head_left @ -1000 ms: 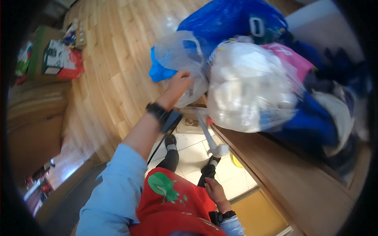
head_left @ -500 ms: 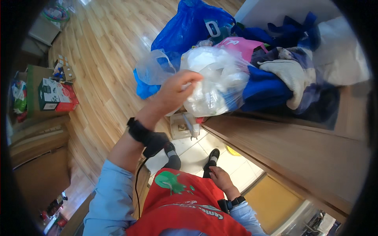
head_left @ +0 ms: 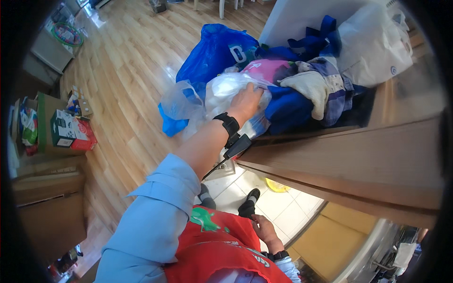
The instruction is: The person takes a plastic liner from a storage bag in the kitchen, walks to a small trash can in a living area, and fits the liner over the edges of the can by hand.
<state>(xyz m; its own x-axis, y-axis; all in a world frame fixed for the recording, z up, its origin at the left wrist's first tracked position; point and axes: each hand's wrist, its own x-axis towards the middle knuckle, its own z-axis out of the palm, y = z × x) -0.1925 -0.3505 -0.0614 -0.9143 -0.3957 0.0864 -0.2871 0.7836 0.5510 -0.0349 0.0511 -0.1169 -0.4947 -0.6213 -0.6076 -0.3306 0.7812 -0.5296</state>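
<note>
My left hand reaches over the heap and has its fingers bent onto a clear plastic bag with white contents. The fingertips press into the film, and part of the bag is hidden under my hand and wrist. Beside it lie a thin see-through bag, a pink bag and a bundle of blue cloth. My right hand hangs low beside the red apron, its fingers loosely curved and holding nothing that I can see.
A large blue plastic bag stands behind the heap; a white bag sits at the far right. A wooden panel edge runs along the right. Cartons stand at the left. A yellow round thing lies on the tiles.
My left hand has moved right and forward, from the near left edge of the clear bag onto its top. The view has shifted, showing more floor beyond. My right hand stays low by the apron.
</note>
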